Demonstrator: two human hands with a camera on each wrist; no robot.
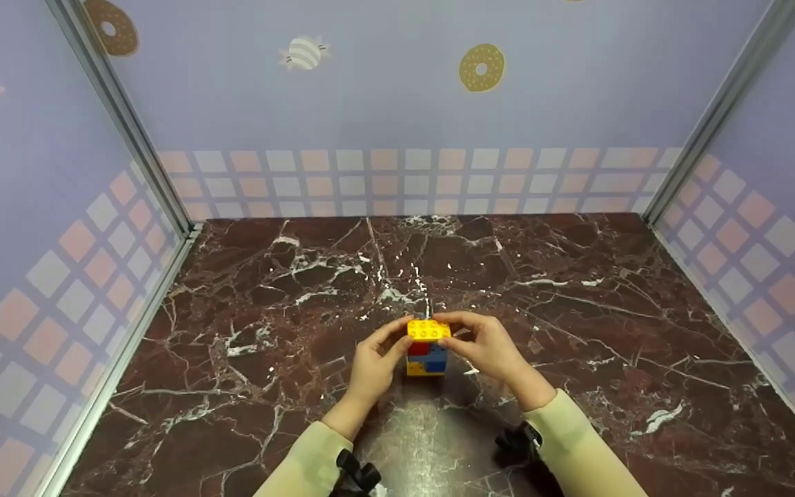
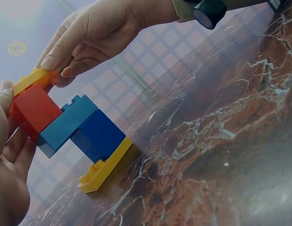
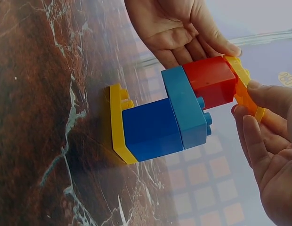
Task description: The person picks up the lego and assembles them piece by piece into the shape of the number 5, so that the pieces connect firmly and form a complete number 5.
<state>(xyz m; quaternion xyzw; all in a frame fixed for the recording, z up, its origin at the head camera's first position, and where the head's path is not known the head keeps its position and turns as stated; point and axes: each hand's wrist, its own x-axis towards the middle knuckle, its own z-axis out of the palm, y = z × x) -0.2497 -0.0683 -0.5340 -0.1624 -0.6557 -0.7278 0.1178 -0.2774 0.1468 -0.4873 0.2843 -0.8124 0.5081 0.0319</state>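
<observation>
A small tower of toy building bricks stands on the marble tabletop. Its base is a flat yellow brick, with a dark blue brick on one end. Across that lies a teal brick, and a red brick sits on the teal one's other end. On top, a thin yellow brick reaches past the red one, studs up. My left hand pinches its left end, thumb in front. My right hand pinches its right, overhanging end between thumb and fingers.
Dark red veined marble spreads around the tower. Purple walls with printed sweets and checks enclose the table at the back and both sides. Metal strips run along the corners. Dark wrist devices sit at the sleeves.
</observation>
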